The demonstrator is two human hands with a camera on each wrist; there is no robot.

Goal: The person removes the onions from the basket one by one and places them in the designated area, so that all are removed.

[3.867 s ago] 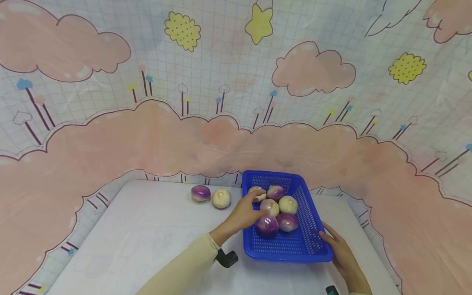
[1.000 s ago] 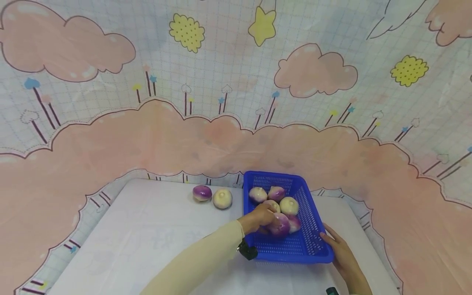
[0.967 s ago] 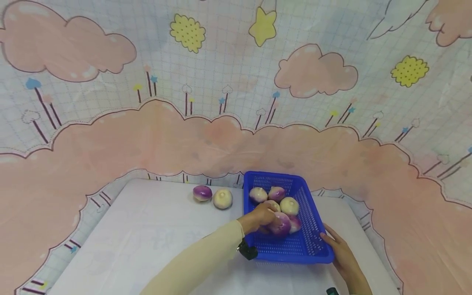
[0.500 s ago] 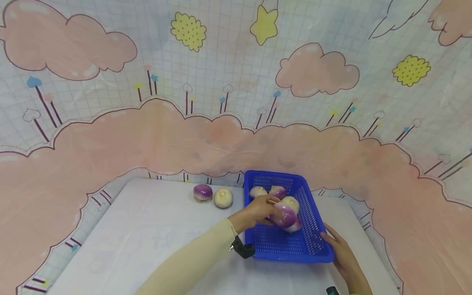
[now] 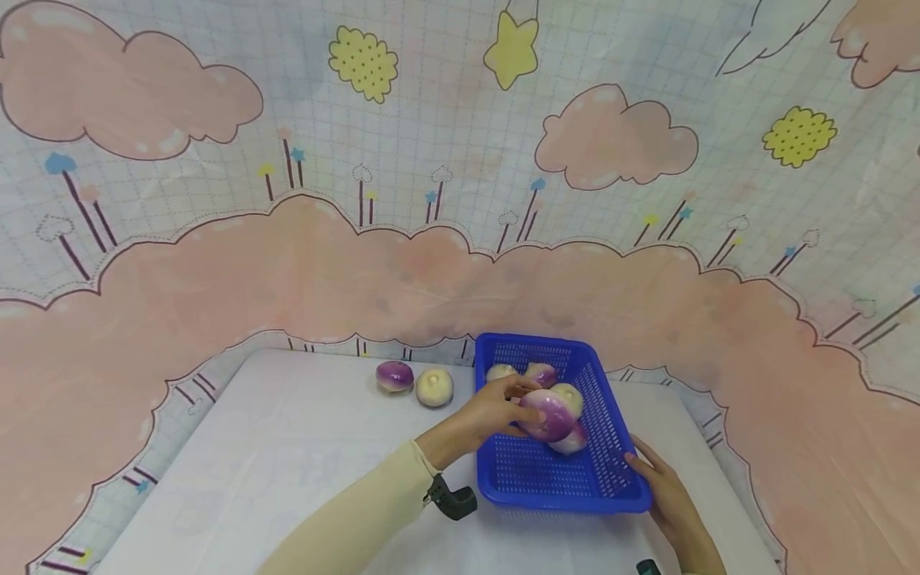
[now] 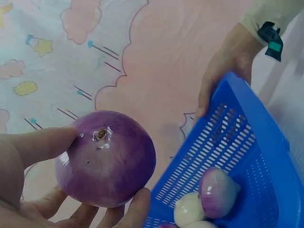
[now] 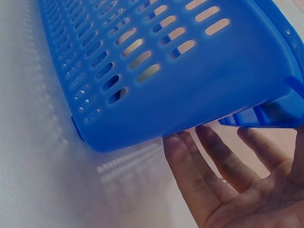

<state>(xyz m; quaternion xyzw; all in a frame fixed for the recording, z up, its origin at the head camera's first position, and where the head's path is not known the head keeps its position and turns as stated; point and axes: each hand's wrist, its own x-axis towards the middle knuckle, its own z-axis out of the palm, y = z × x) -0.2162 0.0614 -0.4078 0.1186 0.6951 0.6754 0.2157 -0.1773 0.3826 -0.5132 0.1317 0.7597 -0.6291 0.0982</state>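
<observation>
My left hand grips a purple-and-white turnip above the near part of the blue plastic basket. In the left wrist view, the thumb presses this turnip's purple side near a brown scar, and the fingers curl beneath it. Several more turnips lie in the basket, among them a pale one and a purple-and-white one; my left hand partly covers the group. My right hand holds the basket's right side, thumb on the rim. In the right wrist view, its fingers touch the outer wall.
On the white table, left of the basket, lie a purple turnip and a pale turnip side by side. Behind the table hangs a printed cloth with clouds and stars.
My left hand, earlier over a whitish turnip in the basket, has since taken hold of the purple one and raised it slightly, tilting it. My right hand has stayed at the basket's side.
</observation>
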